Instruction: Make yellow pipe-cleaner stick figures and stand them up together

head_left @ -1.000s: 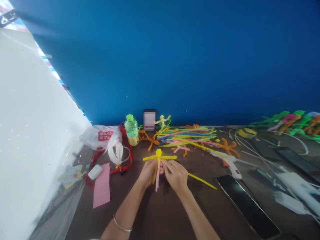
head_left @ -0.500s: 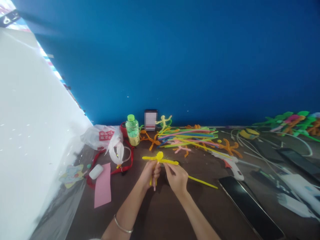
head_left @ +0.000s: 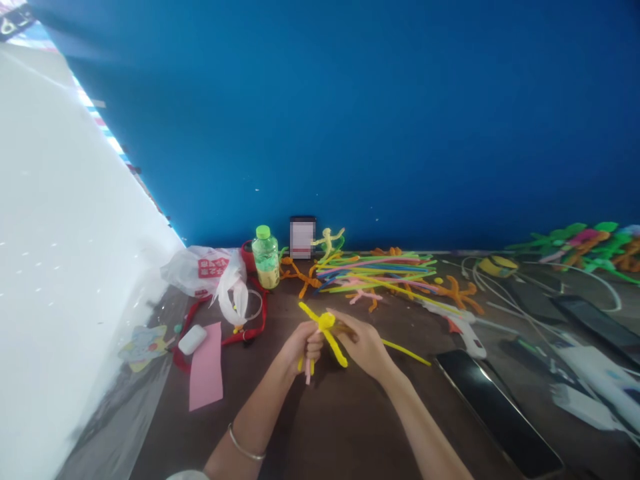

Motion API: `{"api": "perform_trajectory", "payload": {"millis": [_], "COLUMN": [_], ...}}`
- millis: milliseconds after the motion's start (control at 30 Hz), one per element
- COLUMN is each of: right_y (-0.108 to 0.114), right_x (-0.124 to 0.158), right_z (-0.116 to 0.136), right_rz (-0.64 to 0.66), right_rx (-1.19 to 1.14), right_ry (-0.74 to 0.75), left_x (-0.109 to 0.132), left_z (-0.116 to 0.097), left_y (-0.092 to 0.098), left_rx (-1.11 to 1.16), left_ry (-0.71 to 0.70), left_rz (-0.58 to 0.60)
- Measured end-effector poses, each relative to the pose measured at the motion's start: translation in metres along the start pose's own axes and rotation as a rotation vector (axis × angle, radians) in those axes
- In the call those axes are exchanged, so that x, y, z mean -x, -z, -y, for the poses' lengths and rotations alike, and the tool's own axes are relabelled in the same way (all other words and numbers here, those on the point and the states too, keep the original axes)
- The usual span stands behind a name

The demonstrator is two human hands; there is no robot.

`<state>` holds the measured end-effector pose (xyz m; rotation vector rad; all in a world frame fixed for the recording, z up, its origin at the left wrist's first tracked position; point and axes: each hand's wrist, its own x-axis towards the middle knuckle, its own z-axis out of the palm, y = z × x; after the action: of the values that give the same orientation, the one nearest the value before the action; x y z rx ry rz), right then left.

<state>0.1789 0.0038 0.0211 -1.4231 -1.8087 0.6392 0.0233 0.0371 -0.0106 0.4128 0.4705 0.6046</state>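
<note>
Left hand (head_left: 301, 349): fingers are gripping yellow figure (head_left: 327, 323) low, probably steadying it above desk (head_left: 325, 430); pink stem (head_left: 308, 377) is protruding below. Right hand (head_left: 363, 343): fingers are bending beside figure's head, contact unclear. Coloured stems (head_left: 377, 270) are lying beyond, presumably within reach. Green-capped bottle (head_left: 267, 261) is standing upright, contents unclear; white bag (head_left: 184, 272) is slumping nearby, contents hidden.

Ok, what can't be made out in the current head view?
All in the head view:
Yellow figure: lower body partly hidden by the left hand.
Yellow stem: one end hidden behind the right hand.
Upright screen: content blurred by pixelation.
Bottle: label print too small.
Colourful pile: cut off by the right edge.
</note>
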Motion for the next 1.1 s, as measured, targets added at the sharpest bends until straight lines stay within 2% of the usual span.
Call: {"api": "perform_trajectory", "payload": {"millis": [100, 167, 400, 700, 800, 967, 1100], "right_y": [0.004, 0.005, 0.012, 0.009, 0.009, 0.005, 0.001], "right_x": [-0.003, -0.004, -0.006, -0.008, -0.009, -0.011, -0.01], "right_z": [0.01, 0.015, 0.012, 0.0, -0.003, -0.002, -0.002], "right_rz": [0.021, 0.038, 0.125, 0.253, 0.229, 0.233, 0.158], "right_rx": [-0.003, -0.016, 0.078, -0.159, -0.221, -0.507, -0.645], "right_ry": [0.125, 0.156, 0.047, -0.07, -0.107, -0.126, -0.213], "left_x": [-0.001, -0.001, 0.001, 0.001, 0.001, 0.003, 0.002], "left_z": [0.0, 0.0, 0.0, -0.001, -0.001, 0.0, 0.004], "left_y": [-0.002, -0.003, -0.006, -0.004, -0.005, -0.01, -0.011], "left_rx": [-0.067, -0.108, -0.165, -0.203, -0.178, -0.183, -0.264], "left_ry": [-0.065, -0.088, -0.073, 0.022, -0.03, -0.137, -0.232], "left_rz": [-0.027, -0.054, -0.031, -0.007, 0.002, -0.017, -0.055]}}
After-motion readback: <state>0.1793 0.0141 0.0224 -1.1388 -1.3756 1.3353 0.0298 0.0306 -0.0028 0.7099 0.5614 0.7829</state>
